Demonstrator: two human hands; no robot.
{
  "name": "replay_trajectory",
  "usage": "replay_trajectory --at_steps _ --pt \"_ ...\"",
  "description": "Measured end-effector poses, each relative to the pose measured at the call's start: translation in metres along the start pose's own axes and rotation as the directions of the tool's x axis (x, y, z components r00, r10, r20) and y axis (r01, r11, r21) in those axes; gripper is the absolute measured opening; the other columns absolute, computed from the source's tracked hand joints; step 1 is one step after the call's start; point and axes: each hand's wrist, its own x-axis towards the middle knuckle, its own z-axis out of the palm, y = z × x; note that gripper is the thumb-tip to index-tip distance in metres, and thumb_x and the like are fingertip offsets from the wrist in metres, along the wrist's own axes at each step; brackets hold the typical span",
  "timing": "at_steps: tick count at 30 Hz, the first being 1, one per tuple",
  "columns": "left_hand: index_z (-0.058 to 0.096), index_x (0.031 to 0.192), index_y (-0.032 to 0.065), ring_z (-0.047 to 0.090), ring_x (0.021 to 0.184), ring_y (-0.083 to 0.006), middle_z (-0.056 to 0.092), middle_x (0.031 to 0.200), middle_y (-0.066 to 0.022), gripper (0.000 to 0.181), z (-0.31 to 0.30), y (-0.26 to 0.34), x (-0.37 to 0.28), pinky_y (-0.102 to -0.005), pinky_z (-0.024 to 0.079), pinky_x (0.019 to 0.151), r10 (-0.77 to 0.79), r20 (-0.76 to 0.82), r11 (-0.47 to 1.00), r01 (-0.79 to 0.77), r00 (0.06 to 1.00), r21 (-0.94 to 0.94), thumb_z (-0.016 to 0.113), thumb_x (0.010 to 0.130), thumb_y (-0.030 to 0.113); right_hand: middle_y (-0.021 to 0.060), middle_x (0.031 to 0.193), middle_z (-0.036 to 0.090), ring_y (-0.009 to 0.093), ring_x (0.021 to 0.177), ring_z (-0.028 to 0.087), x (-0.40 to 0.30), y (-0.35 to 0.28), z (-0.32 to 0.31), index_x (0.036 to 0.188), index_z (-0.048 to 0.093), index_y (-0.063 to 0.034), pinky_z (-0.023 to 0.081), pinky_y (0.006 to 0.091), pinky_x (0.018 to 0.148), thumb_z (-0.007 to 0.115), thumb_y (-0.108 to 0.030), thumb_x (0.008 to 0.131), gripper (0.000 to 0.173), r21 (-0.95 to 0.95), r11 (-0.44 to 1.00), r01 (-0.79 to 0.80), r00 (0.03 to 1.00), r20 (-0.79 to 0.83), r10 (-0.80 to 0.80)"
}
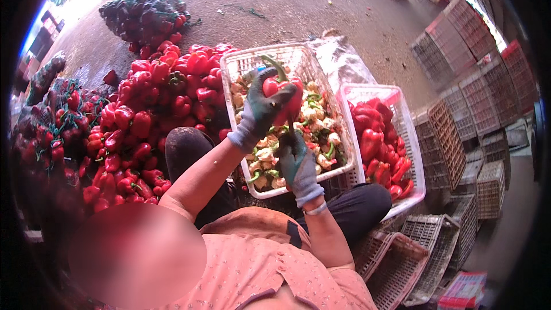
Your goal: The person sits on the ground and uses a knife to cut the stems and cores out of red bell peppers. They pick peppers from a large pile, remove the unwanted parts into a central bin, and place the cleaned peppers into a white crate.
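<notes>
My left hand (263, 105), in a grey-and-green coated work glove, grips a red bell pepper (290, 101) whose long green stem points up and away from me. Just below the pepper, my right hand (298, 164), gloved alike, is closed around a small knife (291, 124). Only its narrow dark blade shows, reaching the pepper's lower side; the handle is hidden in the fist. Both hands are over a white plastic crate (297, 55) between my knees. Pale, seedy pepper cores (318, 125) with green stems lie in it.
Whole red peppers (142, 125) are heaped on the left, with a filled mesh sack (144, 17) behind them. At the right, another white crate (415, 159) holds cored-looking red peppers (374, 137). Stacked crates (456, 43) and loose crates (398, 262) line the right side.
</notes>
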Motion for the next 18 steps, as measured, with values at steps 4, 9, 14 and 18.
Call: replay_trajectory --at_steps 4,9,14,18 --pt "0.056 0.114 0.0028 0.059 0.089 -0.0128 0.06 0.101 -0.0046 0.045 0.01 -0.066 0.011 -0.0279 0.051 0.079 -0.165 0.011 0.954 0.163 0.986 -0.252 0.075 0.084 0.032 0.001 0.071 0.058 0.008 0.061 0.052 0.007 0.06 0.004 0.096 0.059 -0.0026 0.044 0.0281 0.053 0.053 -0.015 0.095 0.014 -0.253 0.967 0.023 0.994 -0.094 -0.048" --pt "0.058 0.11 0.0064 0.06 0.085 -0.013 0.062 0.097 -0.0026 0.037 0.013 -0.088 0.026 -0.0292 0.051 0.075 -0.257 0.097 0.803 0.269 0.961 -0.533 0.071 0.089 0.034 0.0313 0.077 0.06 0.045 0.083 0.062 0.003 0.07 -0.013 0.098 0.06 -0.0031 0.051 0.0441 0.061 0.056 -0.017 0.091 0.016 -0.64 0.767 -0.048 0.999 -0.038 0.032" --pt "0.055 0.118 0.0035 0.061 0.091 -0.0146 0.062 0.105 -0.006 0.046 0.01 -0.058 0.035 -0.03 0.051 0.081 -0.164 0.097 0.899 0.189 0.982 -0.394 0.073 0.087 0.033 0.0089 0.106 0.068 0.02 0.085 0.067 0.022 0.051 -0.045 0.128 0.053 -0.0081 0.054 0.0302 0.067 0.066 -0.016 0.091 0.039 0.358 0.932 -0.063 0.99 -0.093 0.103" --pt "0.046 0.135 -0.0024 0.059 0.106 -0.019 0.057 0.123 -0.0132 0.073 0.016 -0.043 0.007 -0.0306 0.049 0.093 -0.138 0.228 0.99 0.144 0.964 -0.011 0.078 0.08 0.033 0.0107 0.124 0.059 0.017 0.111 0.058 0.051 -0.025 -0.062 0.148 0.034 -0.007 0.05 0.0309 0.094 0.077 -0.014 0.082 0.079 0.142 0.972 0.189 0.981 0.019 -0.193"
